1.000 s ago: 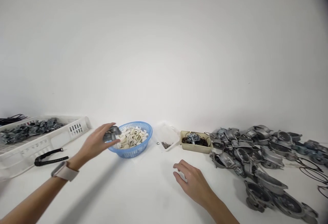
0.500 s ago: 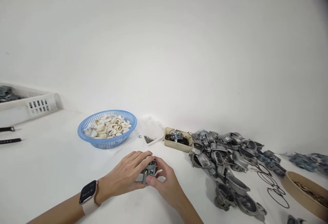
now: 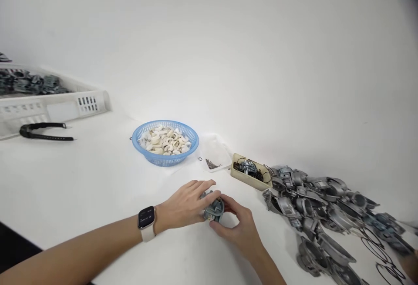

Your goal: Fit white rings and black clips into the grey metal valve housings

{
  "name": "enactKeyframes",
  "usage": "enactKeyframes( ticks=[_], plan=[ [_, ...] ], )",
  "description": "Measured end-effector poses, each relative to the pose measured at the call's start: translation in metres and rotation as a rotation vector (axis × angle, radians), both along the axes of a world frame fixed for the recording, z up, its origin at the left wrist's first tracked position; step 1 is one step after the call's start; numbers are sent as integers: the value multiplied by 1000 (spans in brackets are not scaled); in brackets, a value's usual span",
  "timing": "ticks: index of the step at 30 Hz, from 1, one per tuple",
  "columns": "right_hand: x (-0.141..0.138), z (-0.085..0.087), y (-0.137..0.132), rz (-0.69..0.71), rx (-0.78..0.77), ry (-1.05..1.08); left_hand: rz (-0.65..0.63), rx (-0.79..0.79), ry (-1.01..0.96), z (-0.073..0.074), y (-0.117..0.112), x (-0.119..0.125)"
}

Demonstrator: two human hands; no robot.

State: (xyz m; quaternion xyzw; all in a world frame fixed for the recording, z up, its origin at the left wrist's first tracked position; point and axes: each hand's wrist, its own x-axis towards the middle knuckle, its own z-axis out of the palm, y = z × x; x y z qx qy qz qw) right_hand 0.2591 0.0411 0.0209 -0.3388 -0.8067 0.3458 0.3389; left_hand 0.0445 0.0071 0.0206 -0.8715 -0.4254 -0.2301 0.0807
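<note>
A small grey metal carburetor body (image 3: pixel 214 209) is between my two hands, just above or on the white table. My left hand (image 3: pixel 189 204), with a watch on its wrist, grips it from the left, thumb and fingers around its side and top. My right hand (image 3: pixel 240 226) pinches its right side between thumb and fingers. The round rim of the part faces up toward me, and a brass-coloured bit shows low on its near side. My fingers hide its left side.
A blue basket (image 3: pixel 166 160) of white curved pieces stands behind my hands. Nearby are a clear tray (image 3: pixel 224 159) with thin pins and a cream box (image 3: pixel 250 180) of black rings. Grey castings (image 3: pixel 310 206) pile at right. A white crate (image 3: pixel 62 111) and black watch (image 3: pixel 42 131) are left.
My view has swung left, so everything sits further right in the picture. The carburetor body has turned in my hands, and its round rim shows more now. Both hands keep hold.
</note>
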Motion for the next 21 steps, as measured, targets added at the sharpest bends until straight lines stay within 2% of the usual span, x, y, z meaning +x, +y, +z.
enactKeyframes(
  ticks=[3, 6, 12, 17, 21],
  plan=[
    [1, -1, 1, -50, 50, -74, 38, -155, -81, -5, 0, 2],
    [3, -2, 2, -89, 46, -117, 33, -246, -167, -7, 1, 3],
    [6, -4, 5, -43, 92, -176, -7, -434, -311, -2, 7, -7],
    [5, 4, 8, -21, 46, -262, -92, -482, -414, -3, 11, -16],
    [11, 8, 9, -33, 0, -333, -101, -410, -401, -8, 13, -14]
  ],
)
